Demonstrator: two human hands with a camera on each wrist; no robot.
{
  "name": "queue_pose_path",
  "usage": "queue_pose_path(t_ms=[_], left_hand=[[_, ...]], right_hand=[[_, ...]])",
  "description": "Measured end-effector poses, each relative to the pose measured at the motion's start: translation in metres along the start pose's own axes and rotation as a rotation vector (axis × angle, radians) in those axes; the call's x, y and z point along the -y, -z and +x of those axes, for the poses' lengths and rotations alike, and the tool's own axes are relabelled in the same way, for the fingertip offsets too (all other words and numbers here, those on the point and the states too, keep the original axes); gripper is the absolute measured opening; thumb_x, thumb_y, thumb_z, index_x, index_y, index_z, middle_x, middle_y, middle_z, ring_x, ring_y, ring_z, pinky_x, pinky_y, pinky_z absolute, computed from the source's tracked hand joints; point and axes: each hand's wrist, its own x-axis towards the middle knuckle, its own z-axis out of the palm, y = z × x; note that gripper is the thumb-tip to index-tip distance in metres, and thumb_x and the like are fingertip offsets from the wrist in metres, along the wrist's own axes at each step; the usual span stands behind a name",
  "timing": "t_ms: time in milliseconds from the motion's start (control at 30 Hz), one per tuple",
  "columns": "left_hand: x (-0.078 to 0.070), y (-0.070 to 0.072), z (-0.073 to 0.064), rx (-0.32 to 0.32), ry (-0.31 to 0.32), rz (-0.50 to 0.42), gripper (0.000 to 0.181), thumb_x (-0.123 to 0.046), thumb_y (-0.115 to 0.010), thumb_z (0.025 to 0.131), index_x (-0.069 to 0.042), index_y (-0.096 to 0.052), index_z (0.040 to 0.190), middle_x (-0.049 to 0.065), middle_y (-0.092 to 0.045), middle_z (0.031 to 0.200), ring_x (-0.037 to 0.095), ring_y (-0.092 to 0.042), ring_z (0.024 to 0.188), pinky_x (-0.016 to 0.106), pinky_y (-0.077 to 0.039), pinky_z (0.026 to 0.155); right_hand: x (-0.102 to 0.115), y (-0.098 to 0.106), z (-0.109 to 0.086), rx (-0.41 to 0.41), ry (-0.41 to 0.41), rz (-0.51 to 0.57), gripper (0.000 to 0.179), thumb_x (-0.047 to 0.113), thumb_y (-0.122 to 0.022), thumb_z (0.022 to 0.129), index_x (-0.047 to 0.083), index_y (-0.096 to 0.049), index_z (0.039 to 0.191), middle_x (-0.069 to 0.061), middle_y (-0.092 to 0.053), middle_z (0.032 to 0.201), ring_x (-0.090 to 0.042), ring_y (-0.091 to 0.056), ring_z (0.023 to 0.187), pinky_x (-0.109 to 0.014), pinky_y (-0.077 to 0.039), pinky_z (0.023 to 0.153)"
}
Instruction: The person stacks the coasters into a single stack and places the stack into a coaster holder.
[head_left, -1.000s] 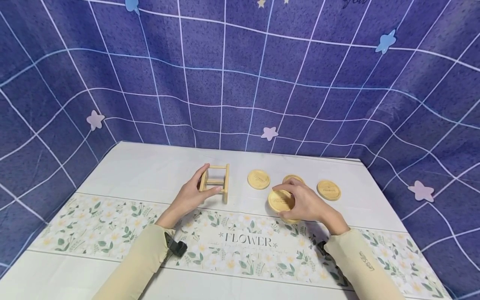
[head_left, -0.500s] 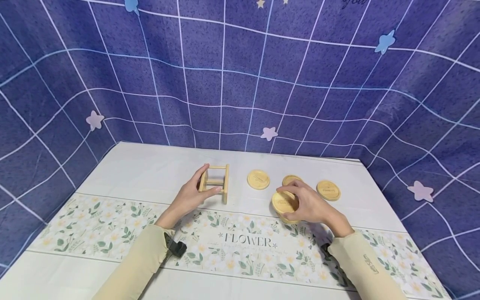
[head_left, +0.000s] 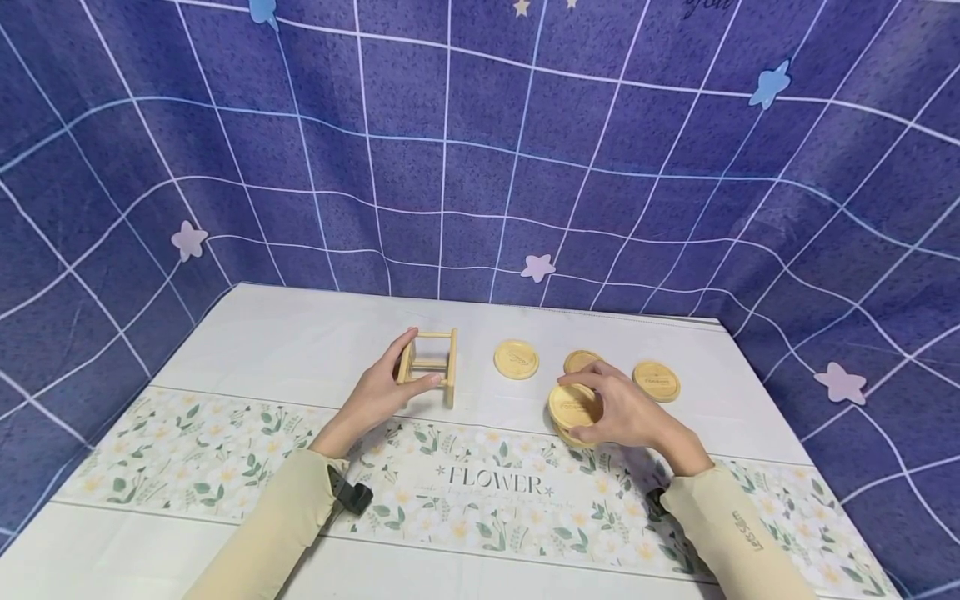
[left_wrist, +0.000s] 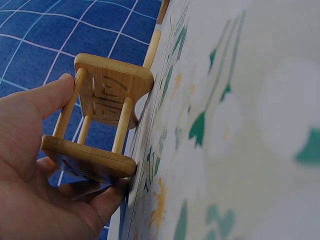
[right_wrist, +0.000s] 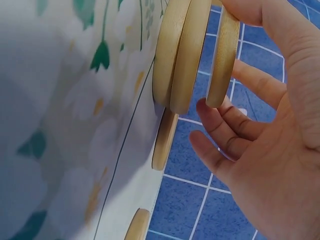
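Head view: left hand (head_left: 377,393) grips the rack (left_wrist: 114,85), maybe to steady it; at its three o'clock, right hand (head_left: 632,408) pinches one coaster (head_left: 572,404) above two coasters (right_wrist: 190,60).

White table (head_left: 315,333), flowered band (head_left: 465,510) across it, wooden rack (left_wrist: 102,102), three single discs (head_left: 517,359), two stacked discs (right_wrist: 185,60)

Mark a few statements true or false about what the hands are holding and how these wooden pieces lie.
1. The left hand grips a wooden rack. True.
2. The right hand holds a wooden disc over a stack of two discs. True.
3. The rack is filled with discs. False: it contains none.
4. The held disc touches the stack. False: a gap separates them.
5. Three more discs lie singly on the white tabletop. True.
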Motion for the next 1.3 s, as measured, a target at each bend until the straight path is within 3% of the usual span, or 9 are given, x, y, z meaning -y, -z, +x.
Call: queue_pose_path(t_ms=[267, 500, 800, 1067, 1300], left_hand=[[0.0, 0.0, 0.0, 0.003, 0.012, 0.0, 0.101, -0.047, -0.08, 0.104, -0.029, -0.017, 0.18, 0.027, -0.04, 0.173, 0.044, -0.042, 0.159, 0.059, -0.043, 0.125], [-0.002, 0.0, -0.001, 0.008, 0.009, 0.001, 0.1, -0.047, -0.079, 0.105, -0.029, -0.016, 0.181, 0.027, -0.037, 0.175, 0.045, -0.04, 0.16, 0.059, -0.043, 0.125], [-0.003, 0.0, -0.002, 0.009, 0.006, 0.007, 0.1, -0.047, -0.078, 0.105, -0.029, -0.015, 0.181, 0.027, -0.035, 0.176, 0.046, -0.039, 0.161, 0.06, -0.043, 0.125], [-0.002, 0.0, -0.002, 0.006, 0.003, -0.004, 0.1, -0.045, -0.079, 0.105, -0.028, -0.016, 0.181, 0.027, -0.036, 0.176, 0.045, -0.039, 0.161, 0.059, -0.043, 0.125], [-0.002, 0.0, -0.001, 0.008, 0.009, 0.005, 0.1, -0.048, -0.079, 0.104, -0.03, -0.016, 0.18, 0.026, -0.035, 0.176, 0.045, -0.039, 0.161, 0.06, -0.043, 0.125]], right_hand=[[-0.002, 0.003, -0.007, -0.005, -0.007, 0.006, 0.072, 0.024, -0.097, 0.077, 0.011, -0.074, 0.144, -0.006, -0.069, 0.13, -0.027, -0.065, 0.118, -0.05, -0.055, 0.098], [-0.003, 0.005, -0.009, -0.007, -0.01, -0.005, 0.073, 0.024, -0.097, 0.077, 0.011, -0.074, 0.145, -0.004, -0.069, 0.129, -0.028, -0.065, 0.118, -0.053, -0.052, 0.098], [-0.004, 0.003, -0.011, 0.003, -0.008, -0.015, 0.075, 0.026, -0.098, 0.076, 0.012, -0.074, 0.145, -0.005, -0.069, 0.128, -0.025, -0.065, 0.113, -0.048, -0.053, 0.093], [-0.005, 0.003, -0.013, 0.013, -0.003, 0.0, 0.073, 0.026, -0.098, 0.076, 0.011, -0.074, 0.144, -0.008, -0.07, 0.13, -0.031, -0.067, 0.121, -0.055, -0.056, 0.1], [-0.008, 0.002, -0.013, 0.02, -0.005, 0.008, 0.073, 0.026, -0.098, 0.077, 0.01, -0.074, 0.144, -0.007, -0.07, 0.13, -0.027, -0.066, 0.118, -0.049, -0.056, 0.096]])
